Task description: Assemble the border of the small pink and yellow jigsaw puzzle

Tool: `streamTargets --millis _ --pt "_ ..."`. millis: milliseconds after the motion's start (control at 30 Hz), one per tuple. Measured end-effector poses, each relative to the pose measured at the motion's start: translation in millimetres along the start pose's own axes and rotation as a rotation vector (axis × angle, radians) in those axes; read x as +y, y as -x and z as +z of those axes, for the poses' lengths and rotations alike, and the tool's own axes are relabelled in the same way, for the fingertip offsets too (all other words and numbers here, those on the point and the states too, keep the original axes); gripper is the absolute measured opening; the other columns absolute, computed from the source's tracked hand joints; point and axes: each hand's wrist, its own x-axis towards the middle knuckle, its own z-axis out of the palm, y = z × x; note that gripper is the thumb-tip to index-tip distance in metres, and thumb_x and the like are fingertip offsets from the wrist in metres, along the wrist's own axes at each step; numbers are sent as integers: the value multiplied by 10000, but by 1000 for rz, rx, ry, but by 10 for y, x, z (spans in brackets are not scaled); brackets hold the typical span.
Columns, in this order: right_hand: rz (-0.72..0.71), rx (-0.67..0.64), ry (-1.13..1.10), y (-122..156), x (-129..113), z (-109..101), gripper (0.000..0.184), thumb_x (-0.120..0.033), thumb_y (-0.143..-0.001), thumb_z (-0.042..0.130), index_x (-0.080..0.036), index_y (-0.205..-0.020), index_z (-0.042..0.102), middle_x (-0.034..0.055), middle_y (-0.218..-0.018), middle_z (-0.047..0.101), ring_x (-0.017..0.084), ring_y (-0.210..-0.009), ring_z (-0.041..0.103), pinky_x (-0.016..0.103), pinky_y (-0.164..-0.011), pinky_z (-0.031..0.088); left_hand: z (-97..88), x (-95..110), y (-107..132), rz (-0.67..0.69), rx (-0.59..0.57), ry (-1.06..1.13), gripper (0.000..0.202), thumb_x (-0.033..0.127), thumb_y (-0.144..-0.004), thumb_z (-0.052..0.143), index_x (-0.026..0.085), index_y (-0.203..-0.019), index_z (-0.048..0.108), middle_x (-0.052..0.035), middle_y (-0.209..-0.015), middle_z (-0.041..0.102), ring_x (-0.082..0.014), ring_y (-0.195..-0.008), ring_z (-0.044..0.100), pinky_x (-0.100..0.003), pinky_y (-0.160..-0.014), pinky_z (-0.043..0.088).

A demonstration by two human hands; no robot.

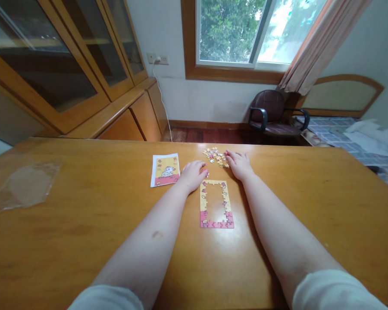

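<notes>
A jigsaw puzzle frame (229,218) lies on the table, its border joined in yellow and pink around a bare middle. Beyond it is a loose heap of puzzle pieces (214,155), many yellow or pale. My left hand (193,175) rests between the picture sheet and the heap, thumb and forefinger apart. A few pinkish pieces (207,173) sit by its fingertips. At the heap's right edge, my right hand (241,165) has its fingers stretched over the pieces, touching some. Whether a piece is under those fingertips is too small to tell.
Left of my left hand lies a picture sheet (166,171) with a white animal on yellow and pink. A clear plastic bag (27,183) is at the table's left. Past the wooden table (116,258) stand a glass-door cabinet (119,92), an armchair (271,110) and a bed (330,129).
</notes>
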Motion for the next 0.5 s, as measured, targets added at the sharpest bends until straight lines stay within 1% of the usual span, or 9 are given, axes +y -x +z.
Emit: streamTargets --millis 67,133,200,267,333,367,433,500 --pt "74 78 46 16 8 -41 512 -448 -980 229 -233 -1204 636 62 -1248 638 286 -1212 492 539 -1098 200 -4 -3 1 5 -3 6 360 368 -903 464 191 -1189 595 -78 -1266 598 -242 -1179 523 -390 -1037 385" --pt "164 141 103 31 24 -99 571 -458 -980 206 -213 -1008 721 97 -1085 706 289 -1101 568 508 -1057 263 -7 -8 2 6 -7 16 357 366 -906 458 195 -1188 595 -72 -1251 605 -236 -1166 530 -380 -1028 394" --pt "244 159 118 42 44 -164 627 -486 -975 194 -204 -871 744 114 -945 731 285 -986 623 456 -969 354 -8 -15 2 5 -7 27 360 367 -906 458 193 -1191 593 -70 -1245 607 -236 -1161 531 -377 -1022 401" --pt "282 140 108 49 67 -219 655 -510 -969 197 -204 -783 745 110 -837 735 275 -896 650 400 -864 404 -5 -23 -1 6 -3 37 359 367 -905 462 190 -1188 594 -69 -1245 609 -238 -1160 531 -378 -1022 402" --pt "267 113 82 60 93 -254 668 -529 -962 210 -199 -726 741 106 -767 729 258 -835 659 350 -773 417 0 -31 -4 12 1 46 354 367 -906 465 189 -1181 598 -68 -1244 611 -237 -1160 533 -378 -1026 400" --pt "235 97 61 68 107 -265 667 -539 -957 224 -195 -712 740 105 -747 727 247 -812 660 328 -734 416 3 -34 -6 13 3 50 353 368 -906 467 187 -1177 600 -69 -1244 612 -237 -1160 534 -378 -1029 397" --pt "146 54 3 92 133 -276 646 -555 -943 268 -192 -703 746 96 -715 723 224 -764 656 295 -665 406 7 -39 -10 11 6 56 353 368 -905 472 178 -1172 602 -74 -1245 613 -238 -1161 535 -380 -1035 393" --pt "50 8 -67 121 152 -282 605 -558 -926 321 -199 -699 752 76 -675 716 201 -709 647 276 -628 398 9 -43 -12 9 6 63 351 364 -902 479 175 -1170 603 -75 -1242 616 -237 -1160 537 -378 -1037 392"
